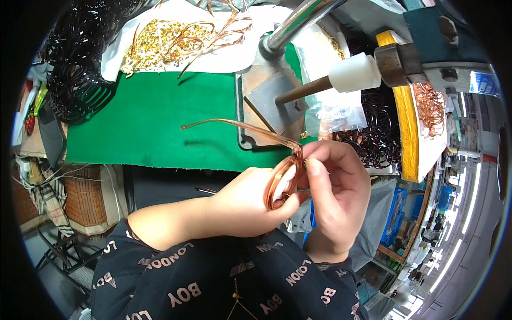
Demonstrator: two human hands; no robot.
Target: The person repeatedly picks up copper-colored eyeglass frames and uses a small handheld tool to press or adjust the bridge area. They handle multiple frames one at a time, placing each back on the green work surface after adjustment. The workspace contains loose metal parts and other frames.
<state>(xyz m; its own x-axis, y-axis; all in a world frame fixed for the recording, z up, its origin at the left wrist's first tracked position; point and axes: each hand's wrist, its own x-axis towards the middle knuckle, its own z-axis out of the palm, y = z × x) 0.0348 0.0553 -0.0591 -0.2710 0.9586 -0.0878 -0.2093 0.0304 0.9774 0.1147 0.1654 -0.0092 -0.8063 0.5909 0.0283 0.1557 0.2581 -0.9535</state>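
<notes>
Over the front edge of the green mat (144, 117), both my hands are together at a translucent brown eyeglass frame (273, 189). My left hand (242, 200) is closed around its front, with the rim showing between thumb and fingers. One temple arm (229, 124) sticks out to the left above the mat, joined at the hinge corner. My right hand (341, 197) pinches thumb and fingertips right at that corner. Whatever small piece may lie between those fingertips is too hidden to make out.
Behind my hands stands a bench press with a metal base (241, 128), a steel post (298, 24) and a white-sleeved rod (354, 73). Gold metal pieces (160, 40) and brown temple arms (229, 36) lie on white sheeting. Dark frames (80, 80) are heaped left; a yellow-edged box (408, 133) stands right.
</notes>
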